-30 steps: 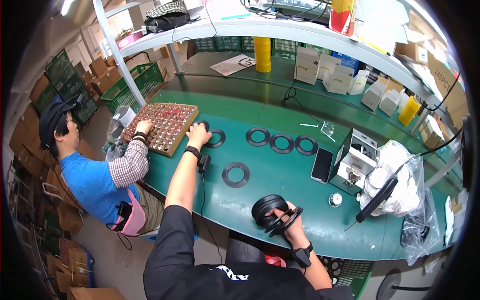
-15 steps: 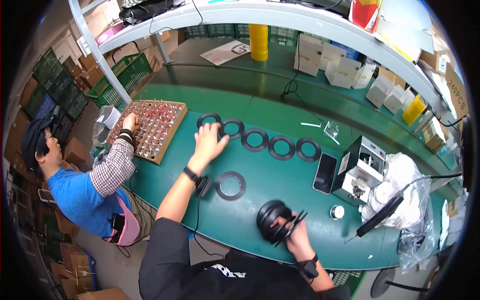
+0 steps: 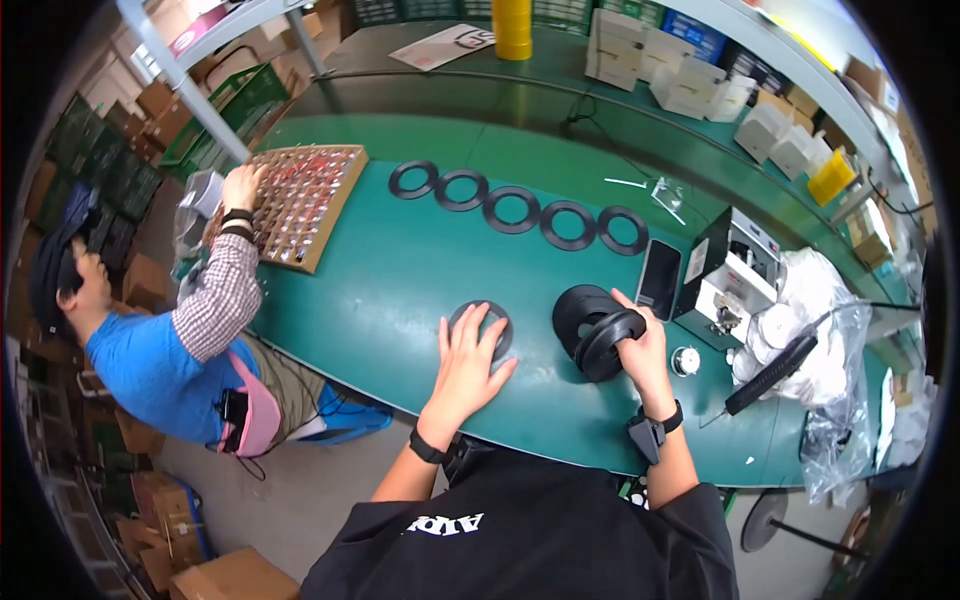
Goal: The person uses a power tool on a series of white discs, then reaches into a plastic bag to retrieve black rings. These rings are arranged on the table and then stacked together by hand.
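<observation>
My left hand (image 3: 466,368) lies with fingers spread over a flat black ring (image 3: 504,335) on the green table, covering much of it. My right hand (image 3: 645,352) grips several thick black rings (image 3: 598,352), tilted on edge, with the thumb side over their rim. Against them on the left is a further stack of black rings (image 3: 573,308); whether it is held too or rests on the table I cannot tell. Beyond both hands, several black rings (image 3: 489,210) lie flat in a slanting row.
Right of the row are a phone (image 3: 660,278), a black-and-white boxy device (image 3: 730,285), a small round metal part (image 3: 685,361), a black-handled corded tool (image 3: 775,375) and white bagged material (image 3: 805,300). At left, a co-worker's hand (image 3: 240,190) reaches into a divided tray (image 3: 335,215).
My left hand has moved from the row of rings back toward me, onto the single ring. My right hand has turned the black rings and moved farther onto the table. The view has shifted.
</observation>
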### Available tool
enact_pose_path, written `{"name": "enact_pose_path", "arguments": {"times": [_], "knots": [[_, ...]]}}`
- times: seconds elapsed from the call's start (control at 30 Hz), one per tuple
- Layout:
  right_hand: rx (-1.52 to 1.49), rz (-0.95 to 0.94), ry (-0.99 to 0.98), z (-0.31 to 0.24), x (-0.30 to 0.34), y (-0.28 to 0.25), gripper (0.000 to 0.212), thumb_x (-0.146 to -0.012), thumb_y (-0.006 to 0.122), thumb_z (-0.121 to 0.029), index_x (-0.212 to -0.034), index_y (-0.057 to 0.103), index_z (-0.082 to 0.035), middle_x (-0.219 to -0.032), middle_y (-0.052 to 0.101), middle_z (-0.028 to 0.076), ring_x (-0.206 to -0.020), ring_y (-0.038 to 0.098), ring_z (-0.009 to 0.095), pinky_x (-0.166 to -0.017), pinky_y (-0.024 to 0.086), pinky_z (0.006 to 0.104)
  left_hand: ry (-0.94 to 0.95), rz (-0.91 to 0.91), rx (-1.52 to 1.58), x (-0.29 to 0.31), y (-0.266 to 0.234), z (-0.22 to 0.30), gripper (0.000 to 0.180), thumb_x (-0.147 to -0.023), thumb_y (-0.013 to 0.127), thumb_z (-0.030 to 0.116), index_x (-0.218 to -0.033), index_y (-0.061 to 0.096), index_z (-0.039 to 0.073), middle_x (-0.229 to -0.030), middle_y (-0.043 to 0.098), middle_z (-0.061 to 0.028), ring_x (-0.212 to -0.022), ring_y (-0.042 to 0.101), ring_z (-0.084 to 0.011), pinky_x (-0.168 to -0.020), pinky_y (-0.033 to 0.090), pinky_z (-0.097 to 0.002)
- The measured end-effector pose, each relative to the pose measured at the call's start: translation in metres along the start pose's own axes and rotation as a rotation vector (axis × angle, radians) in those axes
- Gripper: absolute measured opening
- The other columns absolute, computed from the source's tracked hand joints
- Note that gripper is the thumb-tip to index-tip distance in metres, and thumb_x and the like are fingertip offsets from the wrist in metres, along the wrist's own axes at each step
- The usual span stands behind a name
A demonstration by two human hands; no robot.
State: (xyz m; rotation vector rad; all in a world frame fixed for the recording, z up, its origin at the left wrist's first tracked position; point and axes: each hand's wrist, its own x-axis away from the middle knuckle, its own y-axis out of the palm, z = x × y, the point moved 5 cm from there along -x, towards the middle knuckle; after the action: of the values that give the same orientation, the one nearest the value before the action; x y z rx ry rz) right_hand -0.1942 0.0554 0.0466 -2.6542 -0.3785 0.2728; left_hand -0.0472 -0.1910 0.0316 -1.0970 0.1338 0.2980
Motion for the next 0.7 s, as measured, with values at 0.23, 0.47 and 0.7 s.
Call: {"name": "enact_pose_path", "arguments": {"times": [0.23,0.47,0.7], "knots": [[-0.152,-0.045,0.006,-0.008,0.015,-0.013,0.056,-0.072,0.051,0.016,-0.122,0.072,0.005,-0.106,0.077,0.012,-0.101,0.071,0.020,-0.097,0.050,0.0282,-0.074,0.020,-0.009,0.004,-0.006,-0.008,0.056,-0.088,0.080,0.026,-0.137,0.059,0.010,-0.149,0.046,-0.0209,-0.143,0.042,-0.0439,-0.120,0.028,-0.0643],[-0.337,-0.178,0.111,0.023,0.030,-0.017,0.042,-0.080,0.053,0.017,-0.117,0.070,0.007,-0.102,0.076,0.013,-0.093,0.074,0.021,-0.086,0.057,0.0311,-0.023,0.010,-0.088,-0.010,-0.004,-0.004,0.056,-0.087,0.081,0.026,-0.136,0.060,0.008,-0.145,0.047,-0.0223,-0.136,0.046,-0.0448,-0.119,0.031,-0.0618],[-0.621,-0.156,0.323,0.014,0.046,-0.035,0.022,-0.094,0.064,0.010,-0.115,0.068,0.006,-0.097,0.074,0.011,-0.088,0.077,0.021,-0.075,0.060,0.0323,0.072,-0.050,-0.027,-0.021,0.001,0.054,0.057,-0.088,0.080,0.032,-0.137,0.060,0.011,-0.149,0.045,-0.0221,-0.142,0.041,-0.0453,-0.119,0.029,-0.0652]]}}
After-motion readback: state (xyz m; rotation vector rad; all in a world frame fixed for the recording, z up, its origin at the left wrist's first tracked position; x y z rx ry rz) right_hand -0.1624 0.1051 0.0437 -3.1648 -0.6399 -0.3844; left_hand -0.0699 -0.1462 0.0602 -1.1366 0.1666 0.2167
